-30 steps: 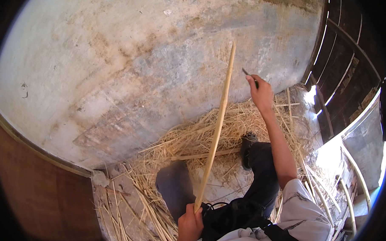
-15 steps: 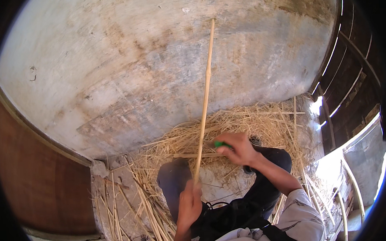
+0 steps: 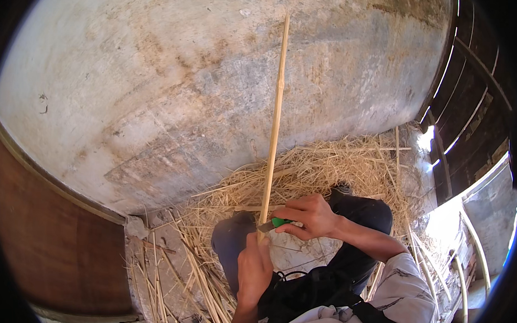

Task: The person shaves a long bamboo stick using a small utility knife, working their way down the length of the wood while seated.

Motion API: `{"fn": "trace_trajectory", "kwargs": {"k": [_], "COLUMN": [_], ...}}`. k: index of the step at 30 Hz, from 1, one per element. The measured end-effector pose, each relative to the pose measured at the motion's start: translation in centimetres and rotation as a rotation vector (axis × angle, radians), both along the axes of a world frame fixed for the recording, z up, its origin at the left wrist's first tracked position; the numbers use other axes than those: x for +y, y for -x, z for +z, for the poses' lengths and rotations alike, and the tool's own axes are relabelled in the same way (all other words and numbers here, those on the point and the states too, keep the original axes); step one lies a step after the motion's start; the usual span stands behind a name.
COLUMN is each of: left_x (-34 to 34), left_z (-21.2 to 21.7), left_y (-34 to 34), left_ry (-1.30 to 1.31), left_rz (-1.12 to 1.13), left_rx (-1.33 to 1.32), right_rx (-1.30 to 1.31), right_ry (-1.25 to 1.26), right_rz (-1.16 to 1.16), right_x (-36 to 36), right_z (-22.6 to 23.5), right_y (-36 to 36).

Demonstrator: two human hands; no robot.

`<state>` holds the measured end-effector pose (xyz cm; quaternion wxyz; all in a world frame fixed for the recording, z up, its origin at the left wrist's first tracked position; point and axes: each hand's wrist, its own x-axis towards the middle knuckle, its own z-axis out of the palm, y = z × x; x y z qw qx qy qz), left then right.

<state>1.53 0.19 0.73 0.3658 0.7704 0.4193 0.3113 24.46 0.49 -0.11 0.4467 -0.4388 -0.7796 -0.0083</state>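
Observation:
A long pale bamboo strip (image 3: 275, 121) slants up and away from me, with a raised node along its upper half. My left hand (image 3: 253, 263) is closed around its near end, just above my left thigh. In my right hand (image 3: 309, 216) is a green-handled knife (image 3: 279, 222). Its short blade lies against the strip just beyond my left fingers. Both hands are close together at the strip's lower part; my left fingers hide its near tip.
Bamboo shavings (image 3: 321, 159) cover the floor ahead, against a stained wall (image 3: 211, 100). Several loose strips (image 3: 200, 272) lie at my left, and more poles (image 3: 462, 285) at the right. A brown panel (image 3: 56, 225) stands at far left. My bent knees flank the work.
My right hand has come down and left with the knife, from apart to against the strip near my left hand. The strip has shifted slightly upward in view.

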Motion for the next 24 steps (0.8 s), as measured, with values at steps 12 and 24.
{"fn": "trace_trajectory", "kwargs": {"k": [12, 24], "left_x": [-0.4, -0.7], "left_z": [0.2, -0.6], "left_y": [-0.6, -0.1], "left_ry": [0.037, 0.044], "left_rz": [0.080, 0.069], "left_rx": [0.115, 0.177], "right_rx": [-0.063, -0.052], "right_ry": [-0.019, -0.042], "right_rz": [-0.143, -0.244], "right_x": [0.0, 1.0], "right_z": [0.0, -0.3], "right_y": [0.0, -1.5]}}
